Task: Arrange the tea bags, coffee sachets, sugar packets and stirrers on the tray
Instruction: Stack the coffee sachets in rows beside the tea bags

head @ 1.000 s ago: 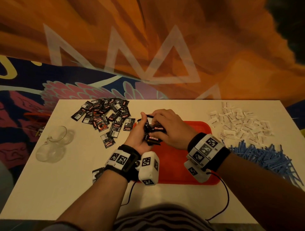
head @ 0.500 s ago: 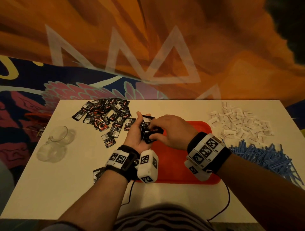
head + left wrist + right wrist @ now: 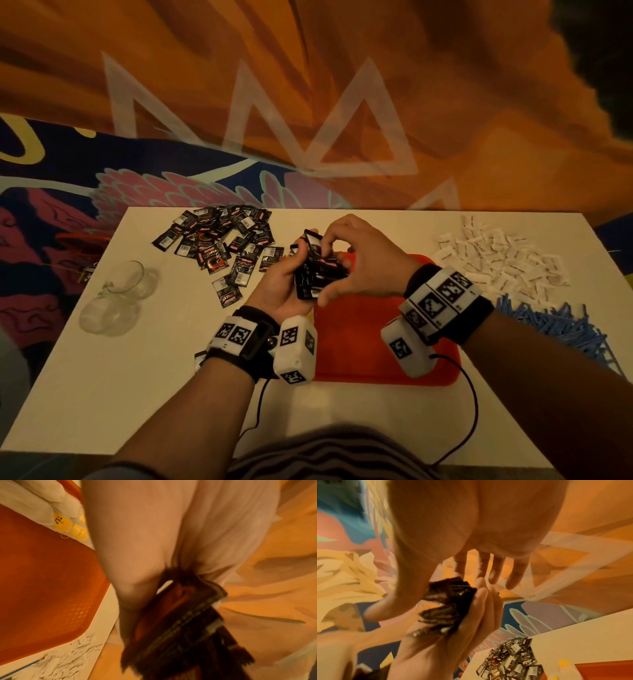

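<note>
A stack of black coffee sachets [image 3: 318,272] is held just above the far left corner of the red tray [image 3: 359,346]. My left hand [image 3: 284,282] cups the stack from the left, thumb along its side. My right hand [image 3: 363,265] pinches it from the right, fingertips at its far end and thumb at its near end. The right wrist view shows the sachets [image 3: 448,605] fanned in the left palm [image 3: 453,635]. Loose coffee sachets [image 3: 226,243] lie scattered at the far left. Tea bags [image 3: 34,504] with yellow tags lie at the tray's edge [image 3: 42,588].
White sugar packets [image 3: 496,255] are spread at the far right of the white table [image 3: 102,394]. Blue stirrers [image 3: 555,320] are heaped just in front of them. Two clear glass cups [image 3: 116,296] lie at the left. One sachet [image 3: 200,358] peeks out beside my left wrist.
Both hands have kept hold of the sachet stack. The right fingers have moved up to its far end and the stack stands more upright in the left palm.
</note>
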